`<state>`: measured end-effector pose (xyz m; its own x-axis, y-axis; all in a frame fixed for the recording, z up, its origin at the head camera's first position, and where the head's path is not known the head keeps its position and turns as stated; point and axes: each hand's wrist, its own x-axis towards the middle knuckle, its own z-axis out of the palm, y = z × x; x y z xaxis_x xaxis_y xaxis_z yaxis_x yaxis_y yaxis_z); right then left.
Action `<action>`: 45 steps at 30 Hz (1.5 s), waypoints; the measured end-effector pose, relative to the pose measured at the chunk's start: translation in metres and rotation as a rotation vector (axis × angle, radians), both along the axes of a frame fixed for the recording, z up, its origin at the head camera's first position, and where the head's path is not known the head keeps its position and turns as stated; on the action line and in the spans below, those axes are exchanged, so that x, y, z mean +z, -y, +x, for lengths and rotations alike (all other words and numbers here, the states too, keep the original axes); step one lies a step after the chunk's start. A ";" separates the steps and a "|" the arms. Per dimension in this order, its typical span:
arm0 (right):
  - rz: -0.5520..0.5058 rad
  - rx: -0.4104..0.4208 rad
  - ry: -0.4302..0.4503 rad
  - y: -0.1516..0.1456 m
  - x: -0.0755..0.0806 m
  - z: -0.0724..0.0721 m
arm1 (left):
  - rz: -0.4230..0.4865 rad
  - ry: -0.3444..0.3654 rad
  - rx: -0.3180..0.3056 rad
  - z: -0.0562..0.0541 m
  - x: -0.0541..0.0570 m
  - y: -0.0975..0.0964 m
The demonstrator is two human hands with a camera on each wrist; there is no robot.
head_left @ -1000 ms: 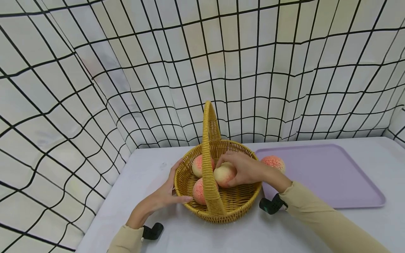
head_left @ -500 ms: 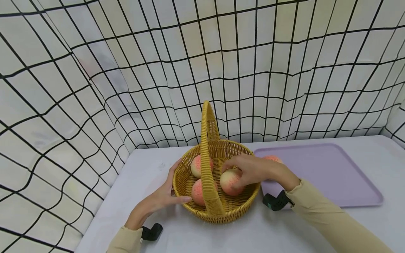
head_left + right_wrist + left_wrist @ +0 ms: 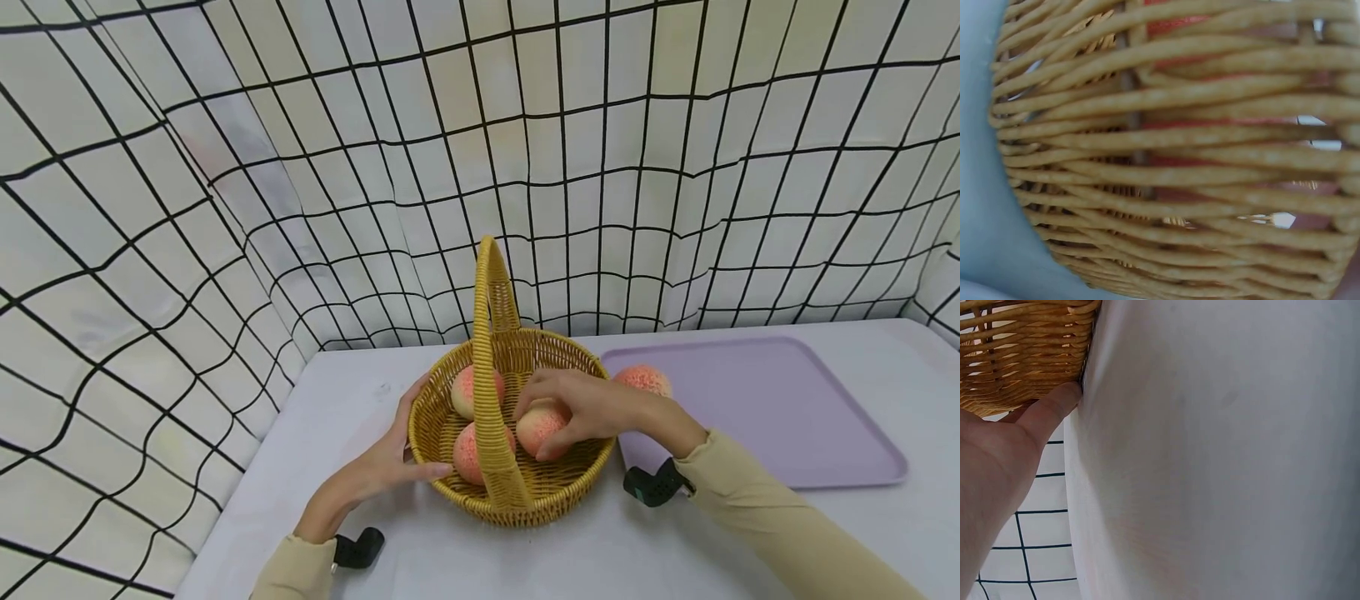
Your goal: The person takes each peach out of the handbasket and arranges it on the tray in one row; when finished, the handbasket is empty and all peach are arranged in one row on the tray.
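Our right hand (image 3: 576, 406), closest, curls round 1 peach (image 3: 536, 428), thumb near, fingers far | right of handle (image 3: 491, 408) | our left hand (image 3: 393, 458), spread, touches left side of basket (image 3: 558, 493)

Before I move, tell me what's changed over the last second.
The peach in the right grip has shifted slightly right and nearer the person inside the basket, and turned, showing more pink. No other was taken up. The left grip stays against the basket; the other two peaches and the tray look unmoved.
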<state>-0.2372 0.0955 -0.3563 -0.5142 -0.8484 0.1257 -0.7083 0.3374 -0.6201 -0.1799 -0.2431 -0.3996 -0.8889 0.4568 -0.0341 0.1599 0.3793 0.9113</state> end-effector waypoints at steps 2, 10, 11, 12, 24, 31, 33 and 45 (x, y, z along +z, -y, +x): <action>-0.004 0.007 -0.029 0.000 -0.001 0.000 | -0.002 0.002 0.001 0.000 0.000 0.000; -0.009 -0.057 -0.109 0.002 -0.002 0.002 | -0.006 0.010 0.006 0.000 -0.001 0.000; -0.003 -0.063 -0.109 0.001 -0.002 0.003 | -0.008 0.008 0.004 0.000 -0.001 0.000; 0.004 -0.067 -0.108 0.001 -0.002 0.003 | -0.009 0.005 0.002 0.001 -0.001 0.000; -0.016 -0.034 -0.061 0.000 -0.002 -0.003 | -0.016 -0.013 0.009 0.004 0.002 0.001; 0.012 -0.059 -0.041 0.004 -0.004 -0.001 | -0.016 -0.013 -0.006 0.001 0.000 -0.002; 0.011 -0.064 -0.045 0.005 -0.004 -0.001 | -0.018 -0.011 -0.005 0.001 0.000 -0.002; -0.176 -0.166 -0.007 -0.003 0.000 0.009 | -0.012 -0.016 -0.010 0.002 0.002 -0.001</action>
<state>-0.2278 0.0984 -0.3560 -0.6430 -0.7175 0.2680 -0.6569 0.3368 -0.6745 -0.1782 -0.2423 -0.3981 -0.8847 0.4654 -0.0251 0.1785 0.3881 0.9042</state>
